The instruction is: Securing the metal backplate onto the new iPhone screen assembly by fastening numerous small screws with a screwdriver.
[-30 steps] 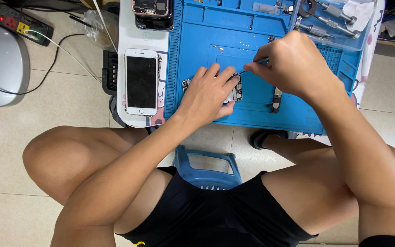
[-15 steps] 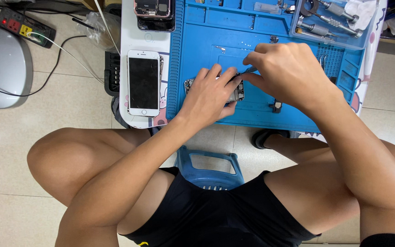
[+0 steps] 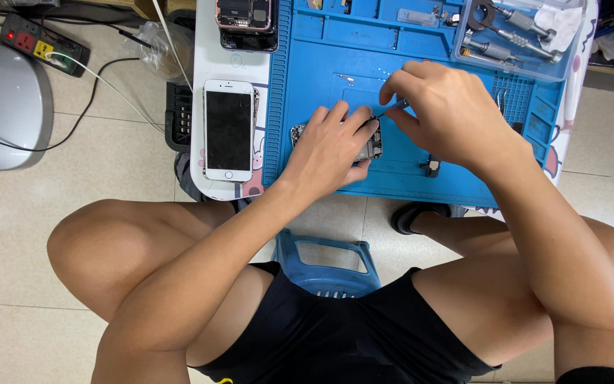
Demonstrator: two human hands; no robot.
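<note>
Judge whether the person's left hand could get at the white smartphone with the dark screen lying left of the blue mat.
Probably yes: the left hand rests close beside the white smartphone, and nothing lies between them.

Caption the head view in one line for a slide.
Left hand steadies an opened phone on a blue mat; right hand holds a thin tool.

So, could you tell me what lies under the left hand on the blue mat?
Under the left hand lies an opened phone body on the blue mat; only its edges with small parts show. The hand covers the rest.
</note>
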